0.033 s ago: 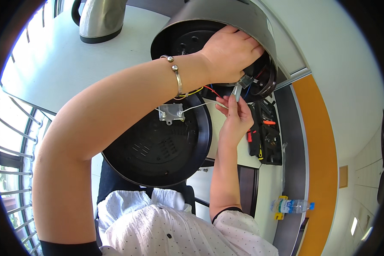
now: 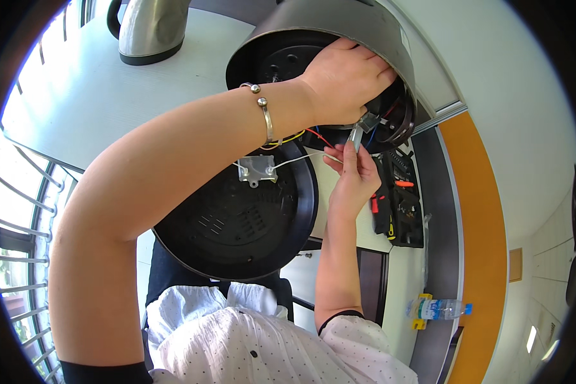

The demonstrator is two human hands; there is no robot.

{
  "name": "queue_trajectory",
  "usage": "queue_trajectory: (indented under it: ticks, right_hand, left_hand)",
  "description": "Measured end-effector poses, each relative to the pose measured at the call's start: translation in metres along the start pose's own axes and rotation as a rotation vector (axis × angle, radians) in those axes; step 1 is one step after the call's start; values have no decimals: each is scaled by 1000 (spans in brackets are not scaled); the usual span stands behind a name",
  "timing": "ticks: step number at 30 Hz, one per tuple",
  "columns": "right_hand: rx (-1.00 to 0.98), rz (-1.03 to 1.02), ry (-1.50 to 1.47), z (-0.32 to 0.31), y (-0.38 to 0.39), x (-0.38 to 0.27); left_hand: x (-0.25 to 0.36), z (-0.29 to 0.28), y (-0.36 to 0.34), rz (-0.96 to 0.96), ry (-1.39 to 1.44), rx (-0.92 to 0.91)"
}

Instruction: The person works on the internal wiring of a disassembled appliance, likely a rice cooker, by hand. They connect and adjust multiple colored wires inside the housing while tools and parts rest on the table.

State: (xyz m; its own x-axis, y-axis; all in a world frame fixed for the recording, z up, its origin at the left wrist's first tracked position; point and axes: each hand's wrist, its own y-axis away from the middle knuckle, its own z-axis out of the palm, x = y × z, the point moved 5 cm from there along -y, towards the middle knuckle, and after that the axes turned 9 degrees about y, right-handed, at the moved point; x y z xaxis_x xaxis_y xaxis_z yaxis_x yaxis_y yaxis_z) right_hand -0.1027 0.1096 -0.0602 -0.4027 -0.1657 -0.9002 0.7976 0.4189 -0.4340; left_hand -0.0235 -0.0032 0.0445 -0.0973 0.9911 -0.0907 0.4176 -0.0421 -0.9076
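Note:
My left hand reaches across into a round, dark pot-shaped housing lying on its side. Its fingers bend against the inner wall, tips hidden, and its lower edge sits by a small grey block. Right below, my right hand pinches a clear sleeve that meets the block. A white wire runs from near my right fingers to a clear plastic terminal box over the round black base. Red wire and yellow wire show under my left wrist.
A steel kettle stands at the far left of the white table. To the right of my right hand lies an open black tool case. A plastic bottle with a blue cap is farther right. Window bars line the left.

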Motion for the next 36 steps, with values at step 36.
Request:
queue_trajectory:
  ticks: [36]
  right_hand:
    - [120,50,40,3,-7,-3]
  left_hand:
    - [5,-2,3,76,-137,8]
